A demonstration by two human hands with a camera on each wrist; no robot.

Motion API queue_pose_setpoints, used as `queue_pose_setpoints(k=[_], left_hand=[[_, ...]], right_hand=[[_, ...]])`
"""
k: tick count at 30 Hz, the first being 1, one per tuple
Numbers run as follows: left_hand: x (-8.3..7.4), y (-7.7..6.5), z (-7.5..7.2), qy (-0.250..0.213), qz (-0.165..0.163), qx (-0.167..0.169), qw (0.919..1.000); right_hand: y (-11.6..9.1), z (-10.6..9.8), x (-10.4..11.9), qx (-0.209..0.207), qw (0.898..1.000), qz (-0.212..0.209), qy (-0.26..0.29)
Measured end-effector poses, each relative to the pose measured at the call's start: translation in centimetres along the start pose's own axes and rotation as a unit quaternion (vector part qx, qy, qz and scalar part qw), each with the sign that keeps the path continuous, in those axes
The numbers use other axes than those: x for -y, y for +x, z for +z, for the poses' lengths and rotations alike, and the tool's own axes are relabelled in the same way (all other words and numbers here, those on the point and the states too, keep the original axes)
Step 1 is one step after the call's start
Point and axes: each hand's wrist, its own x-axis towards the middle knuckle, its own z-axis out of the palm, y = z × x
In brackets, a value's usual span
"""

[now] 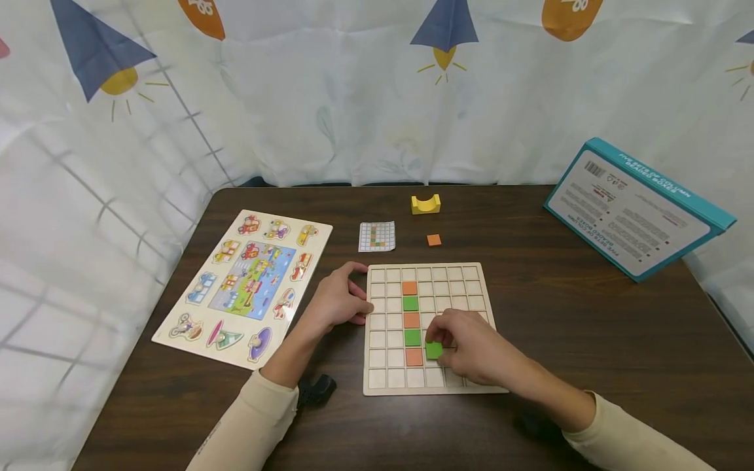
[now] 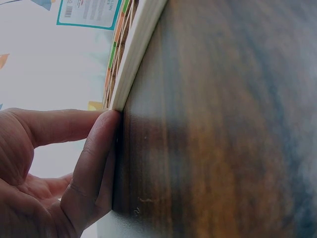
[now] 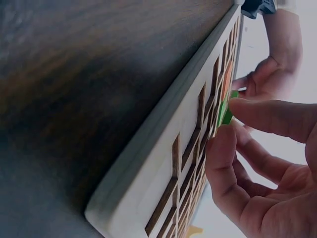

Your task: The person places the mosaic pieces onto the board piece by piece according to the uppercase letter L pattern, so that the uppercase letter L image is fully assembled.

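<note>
A wooden grid board lies on the table, with orange tiles and green tiles alternating down one column. My right hand pinches a green tile between thumb and fingertips. That tile is just right of the lowest orange one, close over the squares; in the right wrist view the green tile stands tilted at the fingertips. My left hand holds the board's left edge, thumb at the side and a finger by the far corner. In the left wrist view the fingertips meet the board's pale edge.
Beyond the board lie a small printed grid card, a loose orange tile and a yellow block with a curved notch. A vehicle peg puzzle lies at left. A teal-edged box leans at the right.
</note>
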Motion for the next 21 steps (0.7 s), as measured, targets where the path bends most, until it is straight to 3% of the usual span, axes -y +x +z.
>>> queue_pose_setpoints(k=[21], left_hand=[[0.02,0.02,0.08,-0.003,0.002,-0.002,1.0]], right_hand=[[-0.32,0.52,0.03,-0.002,0.999,-0.032,-0.026]])
